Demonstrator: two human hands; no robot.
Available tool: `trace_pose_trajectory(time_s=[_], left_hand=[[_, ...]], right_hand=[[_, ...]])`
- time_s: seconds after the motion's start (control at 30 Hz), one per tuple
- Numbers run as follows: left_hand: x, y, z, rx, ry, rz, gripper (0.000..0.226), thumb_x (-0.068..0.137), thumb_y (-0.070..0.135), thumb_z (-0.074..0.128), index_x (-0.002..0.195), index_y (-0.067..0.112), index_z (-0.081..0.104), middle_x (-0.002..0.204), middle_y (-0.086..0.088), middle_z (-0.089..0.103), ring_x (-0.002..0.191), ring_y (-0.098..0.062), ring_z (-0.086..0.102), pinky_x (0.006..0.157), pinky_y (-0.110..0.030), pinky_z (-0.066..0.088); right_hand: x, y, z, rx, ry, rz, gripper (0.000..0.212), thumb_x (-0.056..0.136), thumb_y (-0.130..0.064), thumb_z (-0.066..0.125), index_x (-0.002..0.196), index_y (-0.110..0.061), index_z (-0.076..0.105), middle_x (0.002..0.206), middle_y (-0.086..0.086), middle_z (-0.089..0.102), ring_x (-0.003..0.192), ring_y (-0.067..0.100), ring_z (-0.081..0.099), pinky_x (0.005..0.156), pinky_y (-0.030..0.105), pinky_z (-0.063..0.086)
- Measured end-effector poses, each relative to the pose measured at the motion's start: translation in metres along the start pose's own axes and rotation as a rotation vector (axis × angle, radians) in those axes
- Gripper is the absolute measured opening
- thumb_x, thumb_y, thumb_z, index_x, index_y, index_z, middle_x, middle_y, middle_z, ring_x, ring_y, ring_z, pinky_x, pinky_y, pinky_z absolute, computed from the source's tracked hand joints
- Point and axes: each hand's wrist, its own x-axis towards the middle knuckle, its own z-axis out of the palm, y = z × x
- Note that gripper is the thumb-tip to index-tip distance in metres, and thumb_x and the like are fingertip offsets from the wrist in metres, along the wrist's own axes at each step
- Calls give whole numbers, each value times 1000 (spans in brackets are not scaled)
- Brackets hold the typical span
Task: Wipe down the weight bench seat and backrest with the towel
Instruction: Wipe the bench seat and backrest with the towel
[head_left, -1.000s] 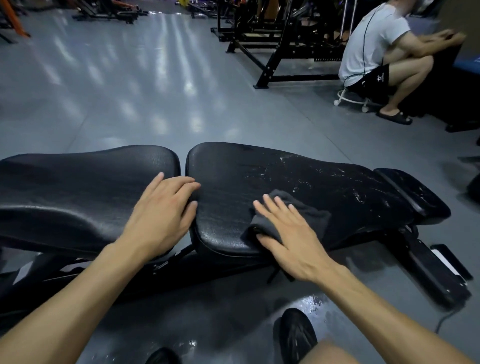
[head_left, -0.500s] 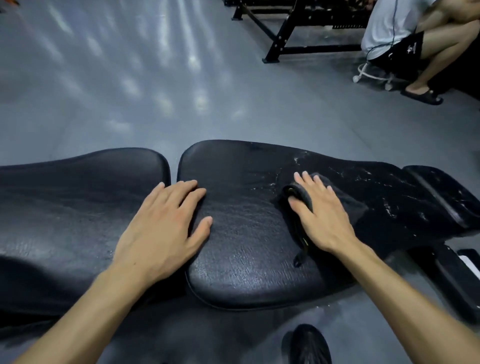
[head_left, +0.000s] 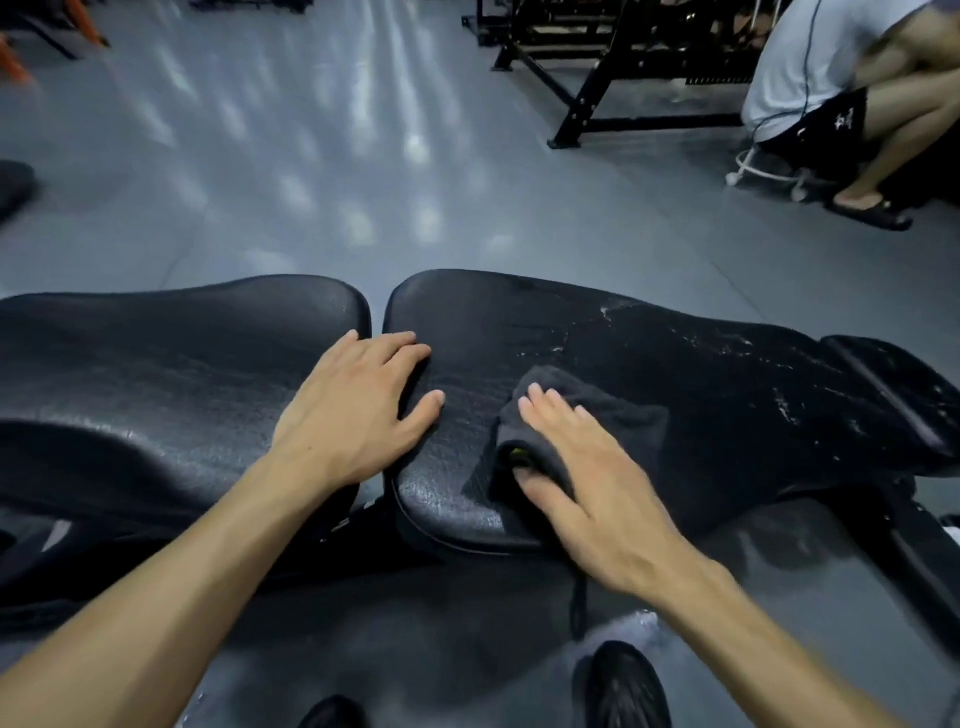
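Observation:
A black weight bench lies across the view, its backrest pad (head_left: 156, 374) on the left and its seat pad (head_left: 701, 374) on the right, with a narrow gap between them. White flecks and worn patches mark the seat's right part. A dark grey towel (head_left: 618, 415) lies on the seat near its front edge. My right hand (head_left: 587, 478) presses flat on the towel with straight fingers. My left hand (head_left: 353, 415) rests flat across the gap, fingers on the seat's left end.
A person (head_left: 841, 93) in a white shirt and black shorts crouches at the far right beside a black rack frame (head_left: 587, 98). Grey gym floor (head_left: 337, 182) stretches behind the bench. My black shoes (head_left: 623, 686) stand below the seat.
My right hand has slid the towel back from the seat's middle toward its front edge and to the left. My left hand has stayed across the gap.

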Motion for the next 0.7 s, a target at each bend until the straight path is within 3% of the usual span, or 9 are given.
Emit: trace_pose_trajectory(time_s=[0.1,0.17,0.23,0.3,0.43,0.5,0.6,0.7], left_hand=[[-1,-1,1,-8,-14,-11,74,90,67,27,146,25,51,156,2,47,141,-20,46,127,-42,18],[-2,0,1,-5,-6,-16,74,90,67,26,147,25,50,157,3,47,143,-18,45,127,-42,18],[0,1,1,-4,-12,-19,75,90,67,25,148,26,49,158,4,45,145,-16,42,127,-41,16],[1,1,1,-14,-22,-27,76,89,67,23,148,27,48,159,6,43,147,-14,40,128,-40,14],[1,-1,1,-31,-24,-43,75,90,67,23,150,29,46,161,8,40,149,-10,36,128,-37,10],[-1,-1,2,-35,-25,-45,75,90,67,22,150,29,45,161,9,40,149,-8,36,129,-37,9],[-2,0,-2,-46,-28,-49,75,90,67,21,150,29,44,161,9,39,149,-7,35,128,-35,8],[0,1,-2,-37,-23,-43,77,90,66,21,152,26,42,160,7,42,148,-9,37,128,-35,8]], right_hand=[[27,31,-13,-10,-31,-24,59,102,-46,39,158,-28,34,166,-14,24,153,-2,13,127,29,11],[63,63,-30,-17,60,220,52,105,-43,42,156,-31,35,166,-9,28,154,16,22,124,36,19],[97,78,-35,-18,103,436,56,106,-45,39,158,-27,30,168,-3,23,155,24,18,122,39,18],[115,70,-20,-40,91,369,60,105,-48,36,159,-21,30,169,-1,20,156,19,15,125,37,12],[92,21,-1,-28,-86,-97,70,97,-50,36,160,-20,29,168,-8,17,155,3,8,127,28,5],[72,21,-8,2,-151,-210,66,99,-46,37,160,-24,27,167,-16,15,153,-7,5,125,20,2],[54,55,-31,91,-131,-139,61,97,-43,39,157,-33,32,163,-23,23,150,-11,12,124,17,6],[56,97,-53,94,-16,190,55,99,-49,40,153,-44,36,163,-14,32,153,8,23,125,33,19]])
